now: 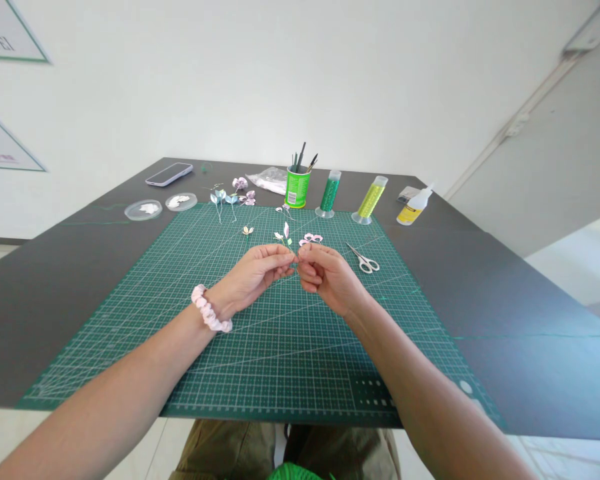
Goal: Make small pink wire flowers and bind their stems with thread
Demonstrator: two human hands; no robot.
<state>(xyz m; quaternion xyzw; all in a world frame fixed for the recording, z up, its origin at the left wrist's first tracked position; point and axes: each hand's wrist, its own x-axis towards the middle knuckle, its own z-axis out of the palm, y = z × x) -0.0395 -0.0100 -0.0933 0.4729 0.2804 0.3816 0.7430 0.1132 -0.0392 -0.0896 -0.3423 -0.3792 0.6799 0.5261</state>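
A small artificial flower sprig (pixel 287 231), with a pink bud, a cream blossom and a green leaf, stands upright just above my left hand (pixel 260 275). The thumb and fingers of that hand pinch its thin stem. My right hand (pixel 325 275) is closed in a pinch right beside it, fingertips almost touching; what lies between those fingers is too small to make out. Beyond the hands, pink petals (pixel 311 238) and a cream flower (pixel 248 231) rest on the green cutting mat (pixel 230 360). White-handled scissors (pixel 366 261) lie to the right of my right hand.
Behind the mat stand a green can (pixel 297 188) of tools, a dark green thread spool (pixel 331 195), a yellow-green spool (pixel 371 200) and a glue bottle (pixel 413 208). Blue flowers (pixel 223 198), two shallow dishes (pixel 143 210), a plastic bag (pixel 270 180) and a phone (pixel 169 174) lie further left.
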